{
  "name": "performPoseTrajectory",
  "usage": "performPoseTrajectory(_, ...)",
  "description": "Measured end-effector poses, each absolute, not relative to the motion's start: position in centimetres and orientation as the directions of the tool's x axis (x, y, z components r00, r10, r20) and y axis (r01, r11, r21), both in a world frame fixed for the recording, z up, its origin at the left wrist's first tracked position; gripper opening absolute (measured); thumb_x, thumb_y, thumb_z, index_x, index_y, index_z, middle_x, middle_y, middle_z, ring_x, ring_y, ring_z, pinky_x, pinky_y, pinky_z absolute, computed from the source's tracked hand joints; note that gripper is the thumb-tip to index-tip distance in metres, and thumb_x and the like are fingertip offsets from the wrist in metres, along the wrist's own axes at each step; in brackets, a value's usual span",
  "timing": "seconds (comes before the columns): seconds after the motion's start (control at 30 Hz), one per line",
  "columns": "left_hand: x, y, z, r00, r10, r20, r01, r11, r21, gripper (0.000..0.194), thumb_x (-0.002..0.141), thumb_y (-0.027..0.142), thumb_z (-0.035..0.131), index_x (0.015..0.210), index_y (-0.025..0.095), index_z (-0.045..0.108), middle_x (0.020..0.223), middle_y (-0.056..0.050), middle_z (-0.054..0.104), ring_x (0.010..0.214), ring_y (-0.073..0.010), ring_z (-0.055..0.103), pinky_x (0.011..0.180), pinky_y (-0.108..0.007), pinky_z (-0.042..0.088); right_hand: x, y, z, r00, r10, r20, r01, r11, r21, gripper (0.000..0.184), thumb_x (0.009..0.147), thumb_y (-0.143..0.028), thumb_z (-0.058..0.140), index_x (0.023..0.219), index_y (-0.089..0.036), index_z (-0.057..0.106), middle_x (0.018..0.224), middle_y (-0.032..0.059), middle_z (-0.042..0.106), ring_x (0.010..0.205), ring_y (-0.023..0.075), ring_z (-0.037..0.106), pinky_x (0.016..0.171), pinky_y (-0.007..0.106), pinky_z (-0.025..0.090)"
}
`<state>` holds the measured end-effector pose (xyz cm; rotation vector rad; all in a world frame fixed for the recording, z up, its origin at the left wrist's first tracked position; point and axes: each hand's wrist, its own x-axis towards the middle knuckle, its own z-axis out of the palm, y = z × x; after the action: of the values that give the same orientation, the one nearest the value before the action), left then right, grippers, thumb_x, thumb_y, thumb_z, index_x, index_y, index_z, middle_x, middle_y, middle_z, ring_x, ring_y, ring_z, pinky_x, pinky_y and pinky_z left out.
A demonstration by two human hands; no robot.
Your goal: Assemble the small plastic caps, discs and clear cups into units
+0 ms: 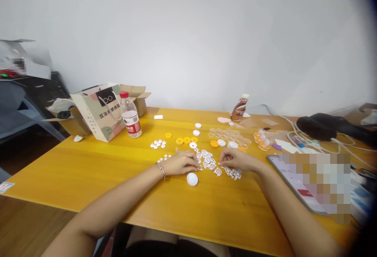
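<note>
Beside the white openwork plastic pieces (211,165), your left hand (183,162) curls, right hand (236,159) half-closed; can't tell what either grips. Many pieces lie loose; finished count unclear.

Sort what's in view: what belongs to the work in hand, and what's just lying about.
Likely part of the work:
white openwork pieces, by the left hand and right hand
white round part
yellow discs
clear cups

Apparently just lying about:
red-capped bottle
brown bottle
paper bag
</note>
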<state>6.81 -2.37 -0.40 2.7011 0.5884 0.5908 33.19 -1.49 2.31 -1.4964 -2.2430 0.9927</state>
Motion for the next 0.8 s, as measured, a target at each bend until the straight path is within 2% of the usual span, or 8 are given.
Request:
performPoseTrajectory(0.17, 7.2, -2.3, -1.1, 0.807, 0.463, 0.367, 0.298, -0.856, 0.423, 0.018, 0.081, 0.027, 0.05, 0.088, 0.017, 0.063, 0.087, -0.006, 0.059, 0.085, -0.0138, 0.053, 0.078, -0.024, 0.04, 32.4, -1.6, 2.3, -0.389, 0.919, -0.061, 0.583, 0.194, -0.789, 0.027, 0.062, -0.042, 0.062, 0.066, -0.016, 0.057, 0.051, -0.0039, 0.05, 0.047, 0.008, 0.043, 0.045, 0.021, 0.032)
performPoseTrajectory(0.27, 7.2, -2.4, -0.9, 0.752, 0.5, 0.43, 0.264, -0.826, 0.498, 0.017, 0.08, 0.026, 0.051, 0.086, 0.016, 0.063, 0.089, -0.006, 0.057, 0.085, -0.0134, 0.053, 0.079, -0.024, 0.041, 31.2, -1.7, 1.8, -0.322, 0.946, 0.041, 0.379, 0.169, -0.91, 0.023, 0.062, -0.037, 0.064, 0.069, -0.017, 0.055, 0.058, -0.0036, 0.055, 0.052, 0.0085, 0.049, 0.053, 0.022, 0.038)
performPoseTrajectory(0.37, 7.1, -2.4, -0.6, 0.637, 0.598, 0.486, 0.252, -0.757, 0.602, 0.012, 0.078, 0.023, 0.052, 0.082, 0.015, 0.061, 0.09, -0.006, 0.057, 0.085, -0.0132, 0.053, 0.079, -0.025, 0.041, 29.7, -2.1, 1.1, -0.24, 0.966, 0.099, 0.153, 0.138, -0.979, 0.027, 0.064, -0.033, 0.064, 0.085, -0.02, 0.055, 0.059, -0.0053, 0.056, 0.054, 0.0091, 0.052, 0.057, 0.024, 0.042)
performPoseTrajectory(0.47, 7.1, -2.2, -0.9, 0.483, 0.749, 0.453, 0.27, -0.62, 0.737, 0.01, 0.076, 0.022, 0.053, 0.079, 0.013, 0.058, 0.079, -0.004, 0.06, 0.074, -0.0112, 0.054, 0.071, -0.023, 0.042, 28.1, -2.5, 0.5, -0.169, 0.983, 0.077, -0.01, 0.077, -0.997, 0.031, 0.064, -0.031, 0.066, 0.091, -0.02, 0.056, 0.06, -0.0044, 0.059, 0.056, 0.0097, 0.056, 0.059, 0.024, 0.044)
performPoseTrajectory(0.6, 7.5, -1.8, -1.4, 0.334, 0.874, 0.353, 0.119, -0.411, 0.904, 0.014, 0.072, 0.023, 0.059, 0.076, 0.011, 0.055, 0.073, -0.003, 0.06, 0.066, -0.0089, 0.055, 0.065, -0.021, 0.043, 26.3, -3.1, -0.1, -0.076, 0.997, -0.022, -0.221, -0.038, -0.975, 0.022, 0.059, -0.027, 0.07, 0.076, -0.018, 0.058, 0.067, -0.0008, 0.065, 0.062, 0.0101, 0.061, 0.066, 0.023, 0.048)
performPoseTrajectory(0.7, 7.8, -1.9, -1.4, 0.3, 0.898, 0.321, -0.027, -0.328, 0.944, 0.019, 0.068, 0.025, 0.064, 0.077, 0.011, 0.055, 0.072, -0.002, 0.06, 0.064, -0.0082, 0.056, 0.064, -0.02, 0.044, 25.4, -3.6, -0.4, -0.065, 0.996, -0.059, -0.301, -0.076, -0.951, 0.022, 0.056, -0.024, 0.073, 0.071, -0.018, 0.057, 0.065, -0.0014, 0.066, 0.063, 0.0102, 0.063, 0.068, 0.022, 0.049)
performPoseTrajectory(0.8, 7.9, -2.3, -1.0, 0.323, 0.886, 0.331, -0.09, -0.32, 0.943, 0.03, 0.068, 0.027, 0.065, 0.093, 0.012, 0.056, 0.078, -0.004, 0.062, 0.069, -0.0103, 0.058, 0.068, -0.023, 0.046, 24.8, -4.1, -0.5, -0.092, 0.992, -0.084, -0.316, -0.109, -0.942, 0.022, 0.056, -0.022, 0.074, 0.07, -0.018, 0.057, 0.066, -0.0015, 0.067, 0.064, 0.0101, 0.064, 0.069, 0.021, 0.049)
